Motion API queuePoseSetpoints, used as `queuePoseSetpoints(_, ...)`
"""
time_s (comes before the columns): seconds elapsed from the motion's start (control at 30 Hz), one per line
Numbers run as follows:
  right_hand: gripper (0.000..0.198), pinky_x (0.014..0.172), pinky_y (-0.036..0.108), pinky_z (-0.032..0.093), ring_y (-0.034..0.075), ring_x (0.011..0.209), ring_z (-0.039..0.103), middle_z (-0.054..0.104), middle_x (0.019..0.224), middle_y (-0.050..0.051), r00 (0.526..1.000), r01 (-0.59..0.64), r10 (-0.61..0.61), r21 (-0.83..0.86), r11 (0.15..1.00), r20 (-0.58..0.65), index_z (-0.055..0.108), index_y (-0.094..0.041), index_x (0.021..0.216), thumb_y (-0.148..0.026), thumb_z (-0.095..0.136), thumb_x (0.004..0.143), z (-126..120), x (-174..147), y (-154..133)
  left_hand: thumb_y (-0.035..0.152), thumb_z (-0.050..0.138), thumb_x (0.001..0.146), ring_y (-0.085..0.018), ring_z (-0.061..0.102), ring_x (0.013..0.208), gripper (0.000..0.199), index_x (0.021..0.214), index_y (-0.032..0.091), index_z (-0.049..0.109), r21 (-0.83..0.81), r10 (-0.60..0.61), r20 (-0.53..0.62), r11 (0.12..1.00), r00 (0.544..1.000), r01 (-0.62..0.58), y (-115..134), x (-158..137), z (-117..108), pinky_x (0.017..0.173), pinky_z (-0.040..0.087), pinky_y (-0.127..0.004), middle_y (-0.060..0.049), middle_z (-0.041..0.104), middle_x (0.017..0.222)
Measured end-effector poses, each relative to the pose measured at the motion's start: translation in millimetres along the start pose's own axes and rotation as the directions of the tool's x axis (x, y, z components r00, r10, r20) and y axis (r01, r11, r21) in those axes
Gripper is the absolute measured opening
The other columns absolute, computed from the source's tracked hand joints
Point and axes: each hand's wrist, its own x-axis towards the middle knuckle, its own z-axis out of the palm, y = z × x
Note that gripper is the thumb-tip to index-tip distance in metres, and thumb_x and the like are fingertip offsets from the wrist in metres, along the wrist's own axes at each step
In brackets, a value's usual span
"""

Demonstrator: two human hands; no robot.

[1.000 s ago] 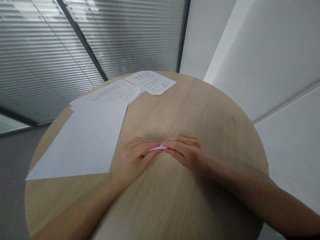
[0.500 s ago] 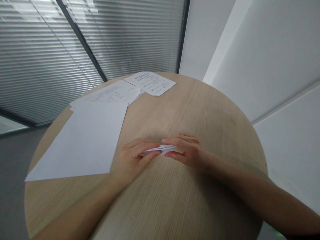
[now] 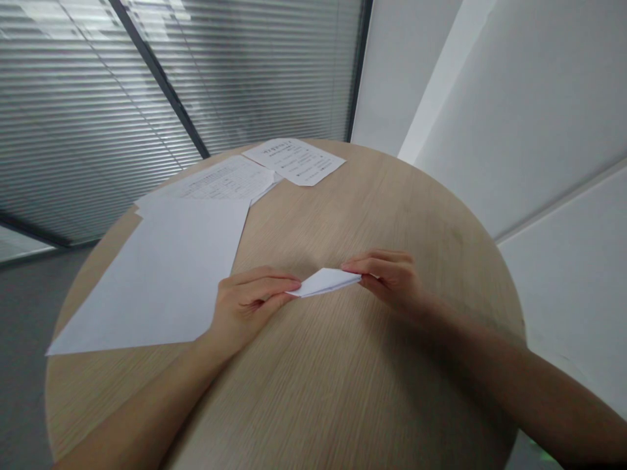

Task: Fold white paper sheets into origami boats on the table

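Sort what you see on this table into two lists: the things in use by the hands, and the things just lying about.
In use:
- folded paper, pinched at its ends
- left hand
- right hand

Lying about:
- blank sheet, left of the hands
- printed sheet, far edge of the table
- second printed sheet, partly under the blank one

The folded paper (image 3: 324, 281) is white. The tabletop (image 3: 372, 215) is light brown with thin wood lines.
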Motion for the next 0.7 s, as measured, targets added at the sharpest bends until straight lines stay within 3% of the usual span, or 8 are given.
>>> queuePoseSetpoints(0.33, 0.015, 0.058, 0.020, 0.050, 0.011, 0.065, 0.068, 0.074, 0.077, 0.004, 0.999, -0.034, 0.034, 0.013, 0.999, 0.027, 0.072, -0.019, 0.093, -0.022, 0.057, 0.095, -7.6, 4.6, -6.5, 0.028, 0.069, 0.086, -0.015, 0.071, 0.068, 0.010, 0.082, 0.028, 0.077, -0.130, -0.143, 0.014, 0.981, 0.990, 0.144, 5.8, 4.9, -3.9, 0.059, 0.058, -0.025, -0.001, 0.077, 0.081)
queuePoseSetpoints(0.6, 0.017, 0.069, 0.022, 0.053, 0.013, 0.079, 0.071, 0.075, 0.088, 0.006, 0.999, 0.027, -0.027, 0.008, 1.000, 0.030, 0.071, -0.019, 0.099, -0.019, 0.055, 0.095, -0.5, 2.7, -6.4, 0.021, 0.064, 0.090, -0.012, 0.069, 0.068, 0.014, 0.088, 0.023, 0.078, -0.065, 0.008, -0.005, 0.998, 1.000, -0.008, 4.2, 4.4, 0.6, 0.057, 0.054, -0.021, -0.004, 0.075, 0.082)
queuePoseSetpoints(0.7, 0.016, 0.069, 0.021, 0.053, 0.013, 0.078, 0.071, 0.075, 0.087, 0.006, 0.999, 0.008, -0.008, 0.006, 1.000, 0.034, 0.071, -0.019, 0.098, -0.018, 0.056, 0.095, 1.1, 3.0, -7.3, 0.019, 0.065, 0.089, -0.012, 0.069, 0.069, 0.013, 0.088, 0.022, 0.078, -0.056, 0.004, -0.010, 0.998, 1.000, -0.004, 2.5, 3.9, 1.2, 0.058, 0.054, -0.020, -0.004, 0.075, 0.082)
